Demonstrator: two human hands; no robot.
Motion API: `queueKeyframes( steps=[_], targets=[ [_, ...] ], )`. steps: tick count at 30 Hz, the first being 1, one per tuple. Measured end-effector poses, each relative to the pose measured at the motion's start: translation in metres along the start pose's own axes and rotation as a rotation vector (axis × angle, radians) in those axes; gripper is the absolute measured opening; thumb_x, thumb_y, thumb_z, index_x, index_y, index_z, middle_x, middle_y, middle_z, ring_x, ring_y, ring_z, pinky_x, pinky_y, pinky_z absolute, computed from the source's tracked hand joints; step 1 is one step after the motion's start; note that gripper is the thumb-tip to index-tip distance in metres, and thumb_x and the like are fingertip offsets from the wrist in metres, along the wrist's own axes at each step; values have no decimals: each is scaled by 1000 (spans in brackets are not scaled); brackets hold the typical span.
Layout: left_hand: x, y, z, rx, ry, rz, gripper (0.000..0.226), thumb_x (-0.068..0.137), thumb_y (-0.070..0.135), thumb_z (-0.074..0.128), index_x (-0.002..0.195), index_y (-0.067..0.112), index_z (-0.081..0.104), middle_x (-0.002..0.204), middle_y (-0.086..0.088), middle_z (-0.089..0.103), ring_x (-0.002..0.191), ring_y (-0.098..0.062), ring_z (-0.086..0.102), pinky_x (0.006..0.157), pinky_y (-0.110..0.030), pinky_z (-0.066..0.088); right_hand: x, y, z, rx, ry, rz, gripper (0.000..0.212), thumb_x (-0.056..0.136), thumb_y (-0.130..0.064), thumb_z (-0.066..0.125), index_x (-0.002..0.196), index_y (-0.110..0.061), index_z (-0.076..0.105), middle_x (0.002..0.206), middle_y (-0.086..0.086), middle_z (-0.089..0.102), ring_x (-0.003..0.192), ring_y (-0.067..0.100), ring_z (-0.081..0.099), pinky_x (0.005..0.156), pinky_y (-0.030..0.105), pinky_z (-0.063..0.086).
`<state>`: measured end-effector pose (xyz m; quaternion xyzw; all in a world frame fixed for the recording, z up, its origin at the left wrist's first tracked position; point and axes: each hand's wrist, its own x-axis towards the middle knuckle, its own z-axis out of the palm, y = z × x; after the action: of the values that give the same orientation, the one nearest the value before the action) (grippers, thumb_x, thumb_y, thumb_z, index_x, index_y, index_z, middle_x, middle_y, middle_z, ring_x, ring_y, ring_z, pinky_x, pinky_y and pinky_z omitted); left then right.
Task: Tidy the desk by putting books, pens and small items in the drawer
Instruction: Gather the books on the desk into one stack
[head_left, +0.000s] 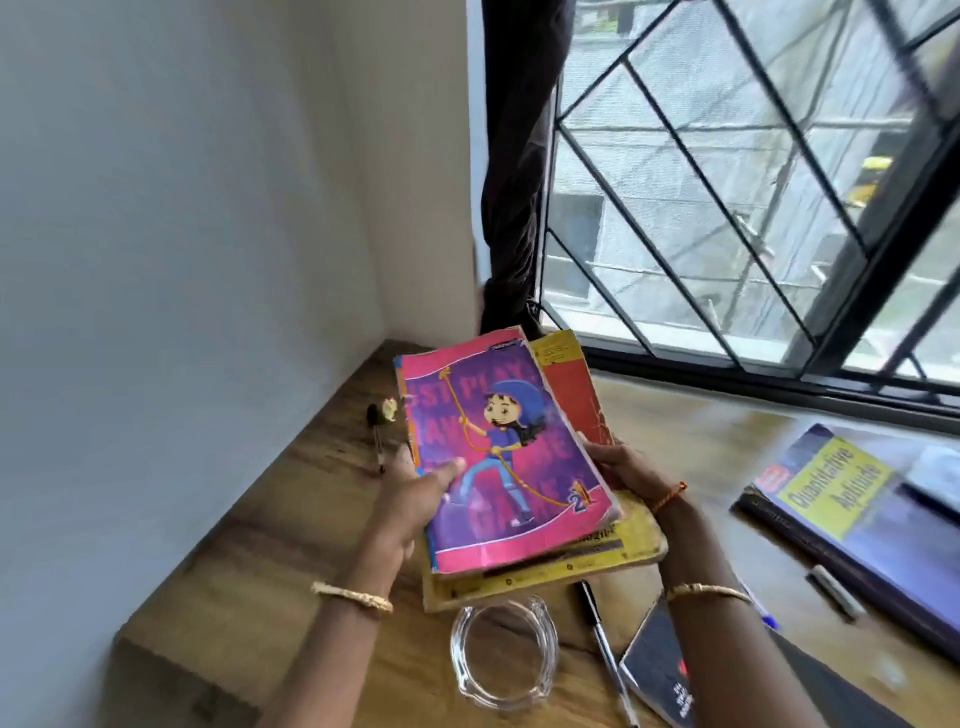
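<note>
I hold a small stack of books tilted above the wooden desk (249, 540). On top is a pink and purple book with a cartoon girl (498, 457); under it lies a red and yellow book (574, 387) with a worn yellow edge. My left hand (415, 499) grips the stack's left edge, thumb on the pink cover. At the right edge my right hand (631, 470) grips the stack. A black pen (375, 436) lies on the desk at the left. Another pen (605, 649) lies beneath the stack. No drawer is in view.
A glass ashtray (504, 657) sits near the front. A purple "Quantitative Aptitude" book (852, 514) lies at the right with a grey marker (836, 592) beside it. A dark book (660, 670) lies under my right forearm. White wall left, barred window (727, 197) behind.
</note>
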<state>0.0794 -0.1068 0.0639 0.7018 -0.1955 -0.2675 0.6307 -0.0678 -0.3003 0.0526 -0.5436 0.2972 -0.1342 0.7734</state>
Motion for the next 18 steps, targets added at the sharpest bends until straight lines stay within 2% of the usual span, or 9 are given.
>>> queueKeyframes(
  steps=[2, 3, 5, 7, 9, 10, 13, 15, 18],
  targets=[
    [-1, -4, -1, 309, 25, 92, 71, 54, 62, 71, 106, 16, 56, 105, -10, 69, 94, -24, 66, 89, -46, 52, -10, 8, -3, 40, -25, 44, 24, 79, -18, 63, 100, -7, 58, 65, 3, 72, 51, 15, 67, 50, 24, 56],
    [-1, -6, -3, 465, 32, 118, 87, 45, 75, 66, 109, 18, 53, 106, -8, 68, 96, -25, 66, 87, -45, 52, -14, 13, -7, 53, -26, 63, 22, 80, -19, 62, 99, -8, 58, 67, 4, 73, 53, 16, 68, 52, 25, 57],
    [1, -4, -4, 677, 58, 149, 98, 43, 83, 65, 119, 24, 45, 114, -2, 65, 101, -24, 64, 87, -43, 52, -24, 20, -14, 88, 7, 73, 14, 93, -15, 47, 95, -8, 59, 65, 4, 72, 52, 15, 68, 51, 24, 56],
    [8, -4, -1, 503, -77, 110, 92, 57, 62, 79, 129, 19, 41, 125, -4, 60, 105, -22, 63, 89, -42, 53, -37, 23, -15, 96, 45, 51, 20, 96, -13, 42, 100, -6, 59, 69, 3, 73, 55, 15, 69, 54, 24, 57],
    [9, -5, 13, 141, -259, -19, 56, 71, 29, 80, 117, 12, 54, 118, -13, 66, 97, -26, 66, 81, -37, 58, -50, 28, -18, 82, 74, -6, 23, 96, -15, 43, 113, -7, 56, 77, 2, 74, 61, 15, 70, 59, 27, 58],
    [10, -10, 18, 45, -296, -47, 48, 72, 19, 79, 114, 10, 57, 113, -15, 68, 94, -27, 67, 76, -34, 59, -56, 31, -20, 84, 113, -43, 24, 97, -17, 43, 116, -9, 55, 79, 0, 74, 64, 14, 70, 61, 27, 59],
    [6, -16, 31, 12, -412, -28, 76, 60, 18, 87, 125, 9, 47, 112, -11, 69, 92, -22, 69, 72, -31, 59, -68, 28, -28, 118, 207, -107, 31, 98, -38, 41, 111, -20, 63, 97, -6, 73, 86, 9, 69, 82, 28, 56],
    [0, -12, 42, 44, -475, 6, 78, 63, 10, 84, 128, 13, 41, 111, -6, 68, 91, -18, 70, 67, -26, 58, -82, 21, -35, 25, 213, -117, 32, 94, -44, 47, 117, -29, 63, 120, -7, 64, 106, 8, 62, 100, 31, 46],
    [-8, -3, 64, 118, -502, 35, 75, 63, 3, 83, 126, 11, 42, 107, -9, 67, 87, -23, 69, 70, -34, 60, -104, 17, -46, -57, 215, -56, 17, 85, -26, 67, 100, -19, 69, 98, 2, 72, 78, 12, 70, 78, 29, 57]
  ],
)
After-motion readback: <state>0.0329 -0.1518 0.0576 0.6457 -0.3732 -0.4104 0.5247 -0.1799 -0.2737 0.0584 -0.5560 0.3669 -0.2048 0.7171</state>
